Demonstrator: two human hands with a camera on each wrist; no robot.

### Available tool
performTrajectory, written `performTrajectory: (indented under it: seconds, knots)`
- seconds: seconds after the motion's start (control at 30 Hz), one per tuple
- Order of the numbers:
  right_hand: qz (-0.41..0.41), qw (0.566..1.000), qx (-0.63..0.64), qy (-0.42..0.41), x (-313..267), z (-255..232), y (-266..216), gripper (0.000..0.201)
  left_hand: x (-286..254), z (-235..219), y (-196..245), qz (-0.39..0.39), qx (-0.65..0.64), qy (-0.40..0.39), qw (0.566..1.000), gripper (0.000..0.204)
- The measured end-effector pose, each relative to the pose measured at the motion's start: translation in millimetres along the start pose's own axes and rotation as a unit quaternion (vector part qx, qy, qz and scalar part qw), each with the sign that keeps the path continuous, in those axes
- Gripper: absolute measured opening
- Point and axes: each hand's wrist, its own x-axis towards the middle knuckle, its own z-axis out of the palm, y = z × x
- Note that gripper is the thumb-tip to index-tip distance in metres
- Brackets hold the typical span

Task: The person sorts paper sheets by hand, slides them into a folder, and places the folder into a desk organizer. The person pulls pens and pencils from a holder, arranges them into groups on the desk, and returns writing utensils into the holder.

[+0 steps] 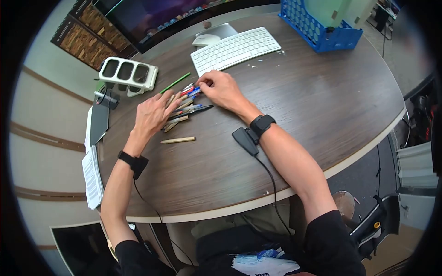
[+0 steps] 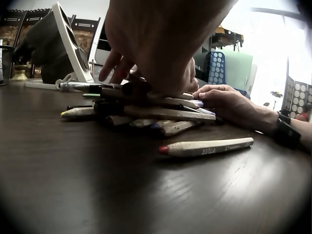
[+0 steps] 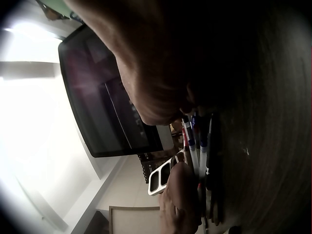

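A loose pile of pens and wooden pencils (image 1: 183, 112) lies on the desk, with pale wooden barrels (image 2: 168, 114) heaped over each other. My left hand (image 1: 153, 112) rests on the pile's left side, fingers spread and slightly bent over the barrels. At the pile's upper right, my right hand (image 1: 223, 92) has thumb and forefinger together at the ends of blue and red pens (image 1: 194, 92); the right wrist view is too dark to show the grip. One pencil with a red tip (image 2: 204, 147) lies apart, nearer the desk's front edge. A green pencil (image 1: 177, 82) points away above the pile.
A white keyboard (image 1: 235, 49) and mouse (image 1: 206, 40) lie beyond my right hand, below the monitor (image 1: 156, 20). A white three-slot holder (image 1: 129, 73) stands at the back left, a blue basket (image 1: 317, 32) at the back right. Papers (image 1: 92, 177) lie at the left edge.
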Motion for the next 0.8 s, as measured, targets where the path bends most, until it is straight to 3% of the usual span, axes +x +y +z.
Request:
performTrajectory:
  seconds: [0.03, 0.1, 0.17, 0.2, 0.23, 0.3, 0.33, 0.47, 0.57, 0.73, 0.8]
  knots:
    - [-0.001, 1.0, 0.007, -0.006, 1, 0, -1, 0.022, -2, 0, 1, 0.022, -0.02, 0.025, 0.999, 0.048]
    - [0.02, 1.0, 0.024, -0.001, 0, 0, -2, 0.023, -9, 1, 2, 0.002, -0.013, -0.012, 1.0, 0.054]
    - [0.026, 0.999, 0.031, -0.005, 1, 2, 0, 0.023, -16, -6, 8, -0.025, -0.114, -0.036, 0.993, 0.064]
    - [0.03, 0.999, 0.032, -0.006, 1, 2, 1, 0.024, -18, -10, 7, -0.042, -0.142, -0.082, 0.985, 0.085]
    - [0.034, 0.999, 0.031, -0.006, 1, 1, 0, 0.024, -22, -9, 5, -0.045, -0.141, -0.085, 0.985, 0.085]
    - [0.04, 0.999, 0.028, -0.011, -1, 0, -3, 0.025, -31, -3, 2, 0.017, -0.09, -0.056, 0.994, 0.105]
    - [0.039, 0.999, 0.026, -0.01, -1, 0, -3, 0.025, -30, -6, 1, 0.001, -0.111, -0.11, 0.988, 0.127]
    - [0.033, 0.999, 0.017, -0.008, -1, -2, -4, 0.026, -41, -11, -8, 0.076, -0.14, -0.115, 0.981, 0.145]
    - [0.034, 0.999, 0.016, -0.011, 0, -2, -4, 0.027, -47, -10, -10, 0.139, -0.118, -0.097, 0.978, 0.145]
    - [0.037, 0.999, -0.003, -0.031, 0, -3, -4, 0.029, -54, -9, -2, 0.143, -0.113, -0.088, 0.979, 0.139]
    - [0.038, 0.999, -0.003, -0.03, 0, -3, -3, 0.029, -55, -11, 0, 0.133, -0.114, -0.095, 0.98, 0.125]
